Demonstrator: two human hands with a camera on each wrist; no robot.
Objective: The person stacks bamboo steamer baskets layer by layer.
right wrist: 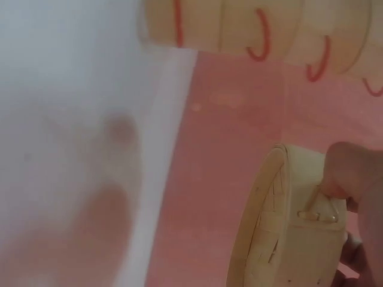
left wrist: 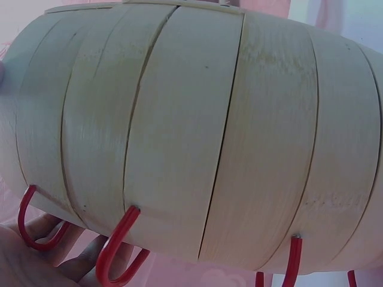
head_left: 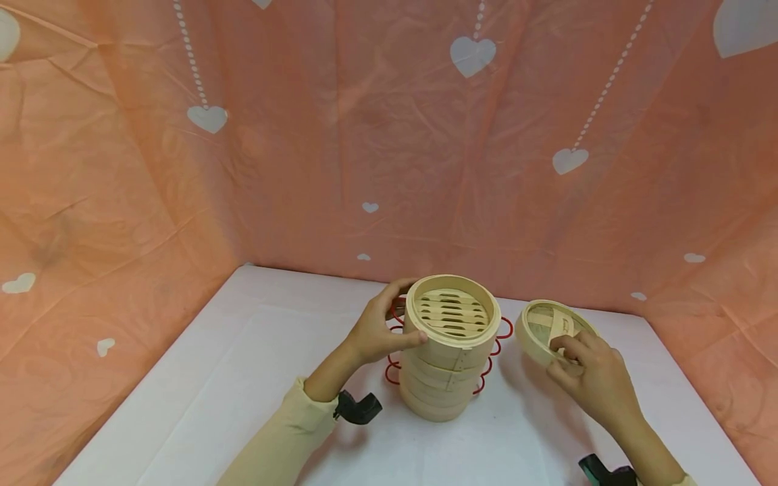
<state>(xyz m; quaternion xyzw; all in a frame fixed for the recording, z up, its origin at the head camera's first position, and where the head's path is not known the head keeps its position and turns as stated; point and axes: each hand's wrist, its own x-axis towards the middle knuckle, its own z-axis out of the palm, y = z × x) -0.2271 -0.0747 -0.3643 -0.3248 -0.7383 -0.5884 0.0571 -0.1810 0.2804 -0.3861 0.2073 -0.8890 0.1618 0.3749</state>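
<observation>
A tall stack of round bamboo steamer baskets (head_left: 437, 381) stands upright on the table, its slatted top tier uncovered. My left hand (head_left: 373, 331) grips the upper tier from the left side, thumb in front and fingers behind. Red loops (left wrist: 122, 239) stick out along both sides of the stack, close to the left fingers in the left wrist view. To the right of the stack, my right hand (head_left: 598, 381) holds the bamboo lid (right wrist: 299, 239) tilted above the table. In the right wrist view the thumb lies on the lid's outer side, by a small loop (right wrist: 317, 215).
A white cloth (head_left: 213, 378) covers the table. Orange-pink sheets (head_left: 395, 155) with pale hearts hang at the back and both sides, close behind the stack and the lid. A black wrist mount (head_left: 358, 408) juts from the left wrist near the stack's base.
</observation>
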